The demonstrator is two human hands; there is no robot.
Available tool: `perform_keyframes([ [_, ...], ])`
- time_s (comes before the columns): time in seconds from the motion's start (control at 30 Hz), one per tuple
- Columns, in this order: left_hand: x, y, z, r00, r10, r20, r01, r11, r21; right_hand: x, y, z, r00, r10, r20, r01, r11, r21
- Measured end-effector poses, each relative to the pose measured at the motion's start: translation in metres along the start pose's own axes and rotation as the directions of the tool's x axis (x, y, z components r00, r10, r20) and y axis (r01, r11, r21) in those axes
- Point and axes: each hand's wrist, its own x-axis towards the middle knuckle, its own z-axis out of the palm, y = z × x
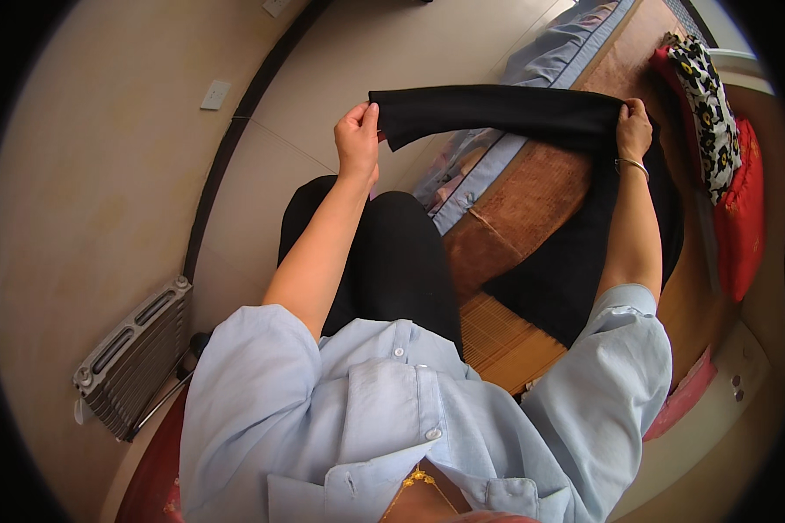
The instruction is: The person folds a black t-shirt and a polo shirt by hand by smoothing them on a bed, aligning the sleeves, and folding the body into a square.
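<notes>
A long narrow part of a black cloth garment [490,111] is stretched between my two hands, above the bed's edge and the floor. My left hand [360,140] pinches its free end between thumb and fingers. At the other end of the stretch, my right hand [633,131], with a bangle at the wrist, grips the cloth. From there the rest of the garment hangs down and spreads over the mat, partly hidden behind my right forearm. Whether it is a trouser leg or a sleeve, I cannot tell.
The bed bears a reddish-brown mat [530,196], a bamboo mat [510,333] and a blue edge cloth [477,180]. Along its far right side lie a red cushion [739,216] and a flower-patterned cloth [703,111]. An oil-filled radiator [137,359] stands by the wall at the left.
</notes>
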Motion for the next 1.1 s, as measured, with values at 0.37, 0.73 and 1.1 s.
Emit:
perform_keyframes([
  [0.37, -0.041, 0.056, 0.039, 0.934, 0.19, 0.303, -0.199, 0.98, -0.001, -0.155, -0.228, -0.057, 0.836, -0.443, 0.323, -0.263, 0.193, 0.945],
  [0.73, -0.085, 0.076, 0.057, 0.81, 0.43, 0.399, -0.507, 0.855, 0.108, -0.197, -0.239, -0.087, 0.959, -0.212, 0.186, -0.164, 0.119, 0.979],
  [1.1, -0.083, 0.092, 0.056, 0.754, 0.519, 0.403, -0.635, 0.732, 0.245, -0.186, -0.229, -0.104, 0.968, -0.236, 0.091, -0.013, 0.316, 0.949],
])
